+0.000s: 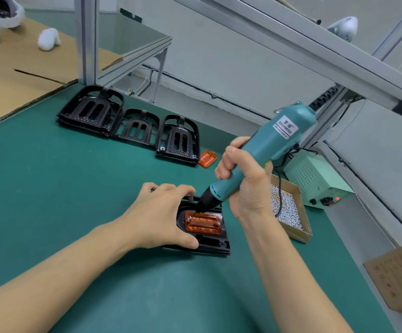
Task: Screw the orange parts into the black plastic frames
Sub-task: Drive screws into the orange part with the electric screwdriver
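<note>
A black plastic frame [213,245] lies on the green mat near me, with an orange part [203,223] seated in it. My left hand [160,216] presses on the frame's left side and holds it down. My right hand [245,179] grips a teal electric screwdriver [265,152], tilted, its black tip touching the orange part's upper left corner. Three more black frames [89,111] [136,128] [178,140] lie in a row farther back. A loose orange part [208,158] rests beside the rightmost one.
A cardboard tray of small screws [289,210] sits right of my right hand. Behind it stands a pale green power supply [315,181] with a red light. Cardboard sheets [15,75] cover the far left. A metal rack post [87,39] rises behind the frames. A cardboard box [399,275] is at the right edge.
</note>
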